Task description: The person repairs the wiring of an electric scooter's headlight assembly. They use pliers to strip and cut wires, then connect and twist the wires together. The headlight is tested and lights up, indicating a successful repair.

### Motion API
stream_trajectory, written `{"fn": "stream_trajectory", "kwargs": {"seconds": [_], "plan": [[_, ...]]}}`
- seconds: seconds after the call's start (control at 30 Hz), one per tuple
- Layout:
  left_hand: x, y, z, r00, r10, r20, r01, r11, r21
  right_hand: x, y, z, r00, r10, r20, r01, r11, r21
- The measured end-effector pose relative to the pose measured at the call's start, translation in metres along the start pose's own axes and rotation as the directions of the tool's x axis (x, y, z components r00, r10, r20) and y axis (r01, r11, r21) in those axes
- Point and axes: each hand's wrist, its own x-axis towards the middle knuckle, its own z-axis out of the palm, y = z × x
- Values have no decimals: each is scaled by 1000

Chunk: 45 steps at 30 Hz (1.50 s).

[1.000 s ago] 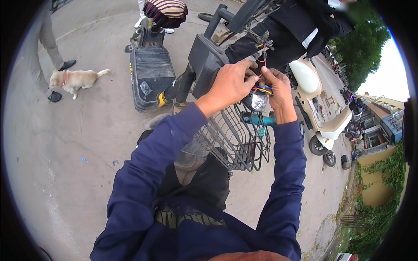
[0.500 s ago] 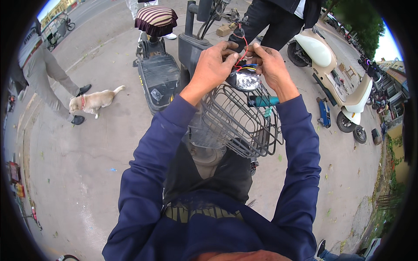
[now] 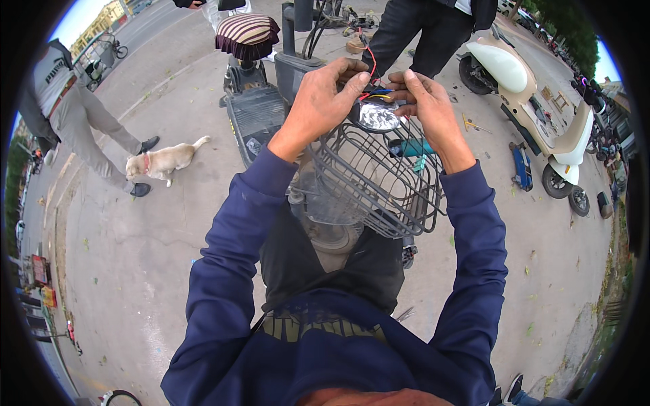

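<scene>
Both my hands are raised at the front of an electric scooter, over a headlight (image 3: 379, 117) with a clear reflective face. My left hand (image 3: 325, 98) is closed, fingers and thumb bent together at a thin red wire (image 3: 372, 59) that runs upward. Opposite it, my right hand (image 3: 433, 108) has its fingers curled in at the blue and yellow wires (image 3: 380, 94) behind the headlight; its exact grip is partly hidden. Below hangs the scooter's black wire basket (image 3: 372, 179), with a teal cylindrical object (image 3: 409, 147) seen through its bars.
The scooter's striped seat (image 3: 247, 34) and footboard (image 3: 256, 115) lie to the left. A light dog (image 3: 169, 160) stands by a person in grey trousers (image 3: 95, 122). Another person in black trousers (image 3: 423, 37) stands ahead. A cream scooter (image 3: 535, 101) and a blue tool (image 3: 521, 166) are at right.
My hands stay at the wires, with the fingers shifted slightly; the red wire no longer loops down between them. The surroundings sit a little further right in the picture.
</scene>
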Motion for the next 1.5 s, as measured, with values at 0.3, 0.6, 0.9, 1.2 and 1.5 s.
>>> {"fn": "stream_trajectory", "kwargs": {"seconds": [0.3,0.6,0.9,1.2,1.5], "plan": [[-12,6,-3,998,52,28,-56,981,186,-12,5,4,964,-254,81,260,962,-82],[-4,1,5,998,58,6,-57,963,264,-2,13,23,916,-401,-17,377,874,-306],[-5,-4,6,996,-15,-85,29,986,167,1,5,28,932,-363,23,345,863,-369],[-6,-18,-13,991,0,134,19,991,-136,22,17,28,962,-252,-104,249,967,-47],[13,-8,1,983,-182,38,184,981,-66,23,7,42,948,-296,-115,292,955,-50]]}}
